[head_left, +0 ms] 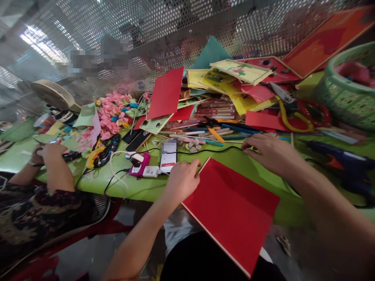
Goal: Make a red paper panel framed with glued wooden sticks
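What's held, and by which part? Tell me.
The left hand holds the red board by its upper-left edge; whether the right hand holds anything cannot be told.

A perforated metal screen (164, 43), grey and dotted with round holes, rises behind the tabletop and leans across the upper view, a solid rail (205, 33) crossing it. Bright white light (41, 43) glares at the upper left, while the right side falls into shade. The tabletop (260, 175) has a smooth lime-green surface. Below its front edge lies a dull grey floor (96, 248). A round electric fan (54, 93) stands at the far left.
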`<state>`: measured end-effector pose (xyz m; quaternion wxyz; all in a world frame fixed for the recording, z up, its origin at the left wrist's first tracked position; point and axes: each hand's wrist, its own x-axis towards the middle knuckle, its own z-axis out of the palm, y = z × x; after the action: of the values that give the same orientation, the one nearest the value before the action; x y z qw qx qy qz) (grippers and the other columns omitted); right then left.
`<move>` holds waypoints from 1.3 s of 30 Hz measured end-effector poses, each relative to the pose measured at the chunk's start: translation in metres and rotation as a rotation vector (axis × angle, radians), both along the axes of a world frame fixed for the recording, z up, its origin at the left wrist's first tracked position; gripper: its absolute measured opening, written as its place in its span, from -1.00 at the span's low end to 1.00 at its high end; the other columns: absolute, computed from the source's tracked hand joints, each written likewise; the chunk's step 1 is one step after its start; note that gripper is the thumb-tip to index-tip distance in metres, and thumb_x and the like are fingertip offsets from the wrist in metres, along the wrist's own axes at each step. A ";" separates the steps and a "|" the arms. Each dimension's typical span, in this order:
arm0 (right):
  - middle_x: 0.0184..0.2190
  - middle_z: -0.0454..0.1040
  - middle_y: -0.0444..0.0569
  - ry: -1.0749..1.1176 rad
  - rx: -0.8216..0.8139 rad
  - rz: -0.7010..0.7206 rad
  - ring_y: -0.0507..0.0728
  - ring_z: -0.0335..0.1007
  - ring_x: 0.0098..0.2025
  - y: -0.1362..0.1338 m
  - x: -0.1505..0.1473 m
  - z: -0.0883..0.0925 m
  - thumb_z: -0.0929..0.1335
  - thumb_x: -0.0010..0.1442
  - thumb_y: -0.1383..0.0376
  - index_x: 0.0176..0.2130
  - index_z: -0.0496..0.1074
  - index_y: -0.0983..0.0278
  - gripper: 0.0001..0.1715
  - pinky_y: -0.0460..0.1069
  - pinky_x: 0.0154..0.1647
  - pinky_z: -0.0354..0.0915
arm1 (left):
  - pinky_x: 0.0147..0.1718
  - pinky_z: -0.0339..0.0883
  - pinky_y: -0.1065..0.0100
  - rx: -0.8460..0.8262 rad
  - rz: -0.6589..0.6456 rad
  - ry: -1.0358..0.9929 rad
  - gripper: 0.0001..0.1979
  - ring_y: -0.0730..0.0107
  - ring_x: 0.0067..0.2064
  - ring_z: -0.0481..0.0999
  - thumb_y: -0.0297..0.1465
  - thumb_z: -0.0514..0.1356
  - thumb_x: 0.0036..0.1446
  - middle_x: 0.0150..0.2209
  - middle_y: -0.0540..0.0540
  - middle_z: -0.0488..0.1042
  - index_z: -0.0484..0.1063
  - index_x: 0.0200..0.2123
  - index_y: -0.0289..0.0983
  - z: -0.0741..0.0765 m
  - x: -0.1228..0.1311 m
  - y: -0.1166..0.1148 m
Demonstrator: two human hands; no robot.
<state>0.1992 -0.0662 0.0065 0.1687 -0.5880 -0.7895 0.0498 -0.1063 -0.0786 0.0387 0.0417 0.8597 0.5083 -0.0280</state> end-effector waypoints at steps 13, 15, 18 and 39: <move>-0.15 0.60 0.07 0.070 0.014 0.032 0.33 0.52 -0.07 0.001 0.003 -0.005 0.24 0.32 0.13 -0.22 0.53 0.19 -0.68 0.17 -0.10 0.37 | 0.01 0.36 0.20 0.084 0.132 -0.092 -0.66 0.12 0.06 0.51 -0.37 0.17 0.38 -0.10 -0.12 0.59 0.42 0.18 -0.22 -0.002 -0.020 0.001; -0.16 0.61 0.08 0.063 -0.003 0.037 0.33 0.52 -0.08 0.001 0.002 -0.005 0.24 0.33 0.14 -0.22 0.54 0.20 -0.66 0.18 -0.10 0.37 | 0.02 0.36 0.14 0.130 0.069 -0.057 -0.56 0.07 0.11 0.44 -0.34 0.15 0.39 0.00 -0.17 0.54 0.34 0.29 -0.23 -0.006 -0.024 0.001; -0.18 0.62 0.08 0.067 -0.018 0.050 0.33 0.53 -0.09 0.001 0.002 -0.004 0.23 0.33 0.14 -0.22 0.55 0.20 -0.65 0.18 -0.10 0.38 | 0.00 0.37 0.09 0.137 -0.010 -0.012 -0.51 0.04 0.09 0.40 -0.33 0.13 0.40 0.06 -0.20 0.49 0.29 0.35 -0.23 -0.013 -0.027 -0.002; -0.19 0.60 0.10 0.055 0.014 0.030 0.30 0.53 -0.11 -0.001 0.005 0.003 0.21 0.38 0.18 -0.21 0.55 0.23 -0.64 0.16 -0.08 0.36 | 0.23 0.26 -0.04 0.016 -0.117 -0.070 -0.48 0.05 0.31 0.32 -0.33 0.14 0.41 0.40 -0.15 0.31 0.23 0.38 -0.28 -0.017 -0.033 -0.010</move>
<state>0.2046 -0.0670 0.0099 0.1937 -0.5733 -0.7936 0.0631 -0.1389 -0.0886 0.0219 0.0508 0.8888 0.4554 0.0035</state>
